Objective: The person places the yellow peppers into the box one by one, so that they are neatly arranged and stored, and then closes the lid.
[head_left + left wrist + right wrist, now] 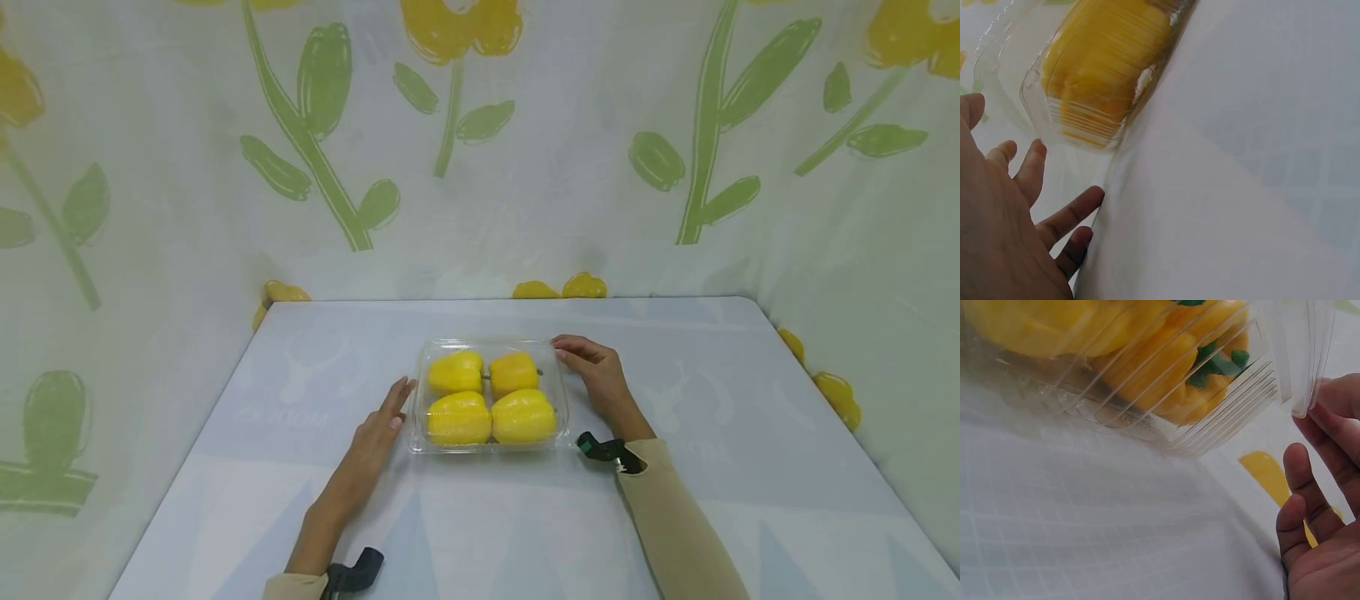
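Note:
A clear plastic clamshell container (450,450) sits on the table with several yellow bell peppers (459,419) inside, in two rows. My right hand (603,379) pinches the rim at its far right corner; in the right wrist view the thumb and index finger of that hand (1329,550) meet on the rim's edge, the other fingers spread apart. Beside the left edge is my left hand (367,442), fingers extended towards the container. The left wrist view shows this hand (997,206) with fingers spread next to the container's end; whether any fingertip touches it I cannot tell.
The white and pale blue table (712,400) spreads around the container. Behind it and along both sides hangs a pale cloth (555,167) printed with yellow flowers and green leaves. Each wrist carries a small black camera mount (600,447).

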### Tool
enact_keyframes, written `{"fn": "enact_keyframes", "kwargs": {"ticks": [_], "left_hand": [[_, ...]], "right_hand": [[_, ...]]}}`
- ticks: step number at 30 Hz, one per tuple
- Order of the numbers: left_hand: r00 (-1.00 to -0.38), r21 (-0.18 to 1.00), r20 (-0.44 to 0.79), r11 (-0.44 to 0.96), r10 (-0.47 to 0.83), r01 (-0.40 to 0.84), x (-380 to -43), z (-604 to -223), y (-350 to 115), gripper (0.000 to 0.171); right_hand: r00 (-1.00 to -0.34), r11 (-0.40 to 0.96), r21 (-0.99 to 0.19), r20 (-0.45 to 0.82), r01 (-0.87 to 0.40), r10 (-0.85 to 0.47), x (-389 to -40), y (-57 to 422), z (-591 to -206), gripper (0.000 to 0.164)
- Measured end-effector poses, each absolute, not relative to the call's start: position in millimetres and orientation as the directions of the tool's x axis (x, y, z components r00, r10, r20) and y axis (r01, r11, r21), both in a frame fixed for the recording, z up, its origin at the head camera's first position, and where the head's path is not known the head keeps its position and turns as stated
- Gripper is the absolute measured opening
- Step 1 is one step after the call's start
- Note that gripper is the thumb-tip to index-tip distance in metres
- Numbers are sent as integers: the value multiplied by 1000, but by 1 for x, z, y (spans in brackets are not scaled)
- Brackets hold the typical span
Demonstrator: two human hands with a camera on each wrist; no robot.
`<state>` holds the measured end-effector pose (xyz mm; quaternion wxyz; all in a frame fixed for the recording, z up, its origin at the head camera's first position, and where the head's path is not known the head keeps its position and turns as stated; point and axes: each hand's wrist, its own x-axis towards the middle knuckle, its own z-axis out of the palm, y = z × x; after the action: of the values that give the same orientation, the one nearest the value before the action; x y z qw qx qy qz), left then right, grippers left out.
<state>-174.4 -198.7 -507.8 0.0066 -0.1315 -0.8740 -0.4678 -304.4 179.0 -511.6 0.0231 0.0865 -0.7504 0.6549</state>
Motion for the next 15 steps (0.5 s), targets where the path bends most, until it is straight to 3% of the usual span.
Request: {"fn": "enact_keyframes", "kwargs": {"ticks": [9, 15], "left_hand": [[-963, 726, 154, 637, 219, 261, -174, -508, -199, 61], [-962, 724, 164, 635, 219, 268, -174, -511, -199, 62]], "right_hand": [[-983, 168, -973, 138, -157, -119, -304, 177, -510, 30], [-995, 203, -976, 59, -75, -86, -301, 176, -511, 36]]}}
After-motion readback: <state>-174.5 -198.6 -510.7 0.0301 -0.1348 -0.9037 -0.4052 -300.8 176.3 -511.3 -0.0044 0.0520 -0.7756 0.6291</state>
